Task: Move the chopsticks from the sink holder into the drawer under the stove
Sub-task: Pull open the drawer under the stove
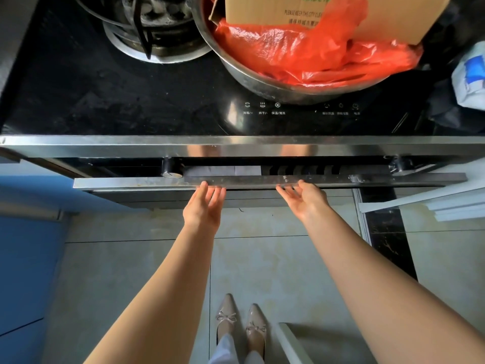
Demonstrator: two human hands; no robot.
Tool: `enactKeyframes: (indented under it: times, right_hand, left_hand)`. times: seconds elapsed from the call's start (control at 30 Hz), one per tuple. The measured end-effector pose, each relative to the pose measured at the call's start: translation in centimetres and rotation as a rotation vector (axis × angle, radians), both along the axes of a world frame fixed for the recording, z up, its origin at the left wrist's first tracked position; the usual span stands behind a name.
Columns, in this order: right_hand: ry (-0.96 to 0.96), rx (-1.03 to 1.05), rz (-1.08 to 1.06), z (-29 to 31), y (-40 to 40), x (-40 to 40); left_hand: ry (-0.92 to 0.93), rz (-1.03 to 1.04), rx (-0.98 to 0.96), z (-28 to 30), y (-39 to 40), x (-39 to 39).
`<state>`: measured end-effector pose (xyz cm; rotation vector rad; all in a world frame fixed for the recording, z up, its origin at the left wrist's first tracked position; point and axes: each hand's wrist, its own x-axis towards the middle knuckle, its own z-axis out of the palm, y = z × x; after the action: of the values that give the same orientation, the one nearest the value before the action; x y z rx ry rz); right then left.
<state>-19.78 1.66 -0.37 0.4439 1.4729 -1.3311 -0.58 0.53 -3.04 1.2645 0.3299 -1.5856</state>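
The drawer under the stove shows as a long steel front edge (262, 181) below the black glass cooktop (105, 101), almost flush with the stove front. My left hand (206, 206) reaches up to that edge with straight fingers, its fingertips touching the steel near the middle. My right hand (305, 198) does the same further right, fingers straight against the edge. Neither hand holds anything. No chopsticks and no sink holder appear in view.
A black knob (171, 168) sits above the drawer edge at left. On the cooktop stand a gas burner (149, 30) and a steel basin (262, 77) holding a red plastic bag (301, 56) and a cardboard box (393, 17). Blue cabinet (29, 232) at left, tiled floor below.
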Motion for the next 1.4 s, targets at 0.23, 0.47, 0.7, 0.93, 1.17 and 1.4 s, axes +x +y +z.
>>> enactKeyframes:
  times: [0.23, 0.47, 0.7, 0.93, 1.17, 1.4]
  right_hand:
    - [-0.002, 0.022, 0.003, 0.1, 2.5, 0.4]
    - [-0.003, 0.049, 0.008, 0.3, 5.7, 0.7]
    - [0.01, 0.107, 0.031, 0.5, 9.4, 1.3]
    - [0.016, 0.123, 0.028, 0.9, 11.9, 1.8]
    - [-0.007, 0.14, 0.029, 0.9, 13.3, 1.8]
    - [-0.032, 0.147, 0.02, 0.8, 13.6, 1.3]
  left_hand:
    - [-0.019, -0.004, 0.059, 0.1, 2.1, 0.9]
    - [-0.097, -0.044, 0.091, 0.7, 5.8, 1.3]
    - [-0.116, 0.007, 0.156, 1.3, 9.4, 1.5]
    - [-0.096, 0.026, 0.203, 1.9, 11.5, 1.7]
    - [-0.113, 0.03, 0.225, 2.0, 12.9, 1.9]
    - [-0.114, 0.047, 0.236, 2.3, 13.1, 1.7]
